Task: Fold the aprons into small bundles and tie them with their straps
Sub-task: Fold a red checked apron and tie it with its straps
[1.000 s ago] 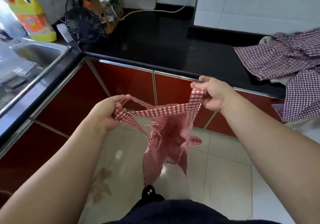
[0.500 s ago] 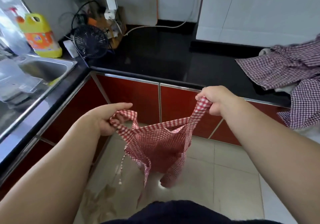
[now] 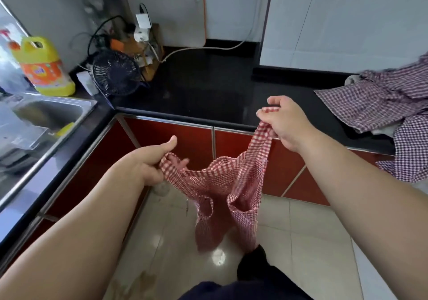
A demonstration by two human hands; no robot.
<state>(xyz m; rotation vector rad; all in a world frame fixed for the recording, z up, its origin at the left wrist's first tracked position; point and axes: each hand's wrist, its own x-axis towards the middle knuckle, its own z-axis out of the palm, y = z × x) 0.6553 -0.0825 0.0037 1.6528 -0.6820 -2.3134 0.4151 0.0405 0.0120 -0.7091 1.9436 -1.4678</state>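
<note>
We hold a red apron (image 3: 222, 184) in the air: left hand (image 3: 148, 160) pinching one corner, right hand (image 3: 284, 123) gripping the other, higher. Purple aprons (image 3: 382, 105) lie far right on the counter (image 3: 208, 91).

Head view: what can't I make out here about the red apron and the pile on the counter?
- Red apron: bunched between the left hand and right hand; its straps cannot be traced in the folds, and part of its lower end hides behind the person's dark clothing.
- Purple checked pile: cut off by the right edge of the head view; pieces overlap, so no count.
</note>
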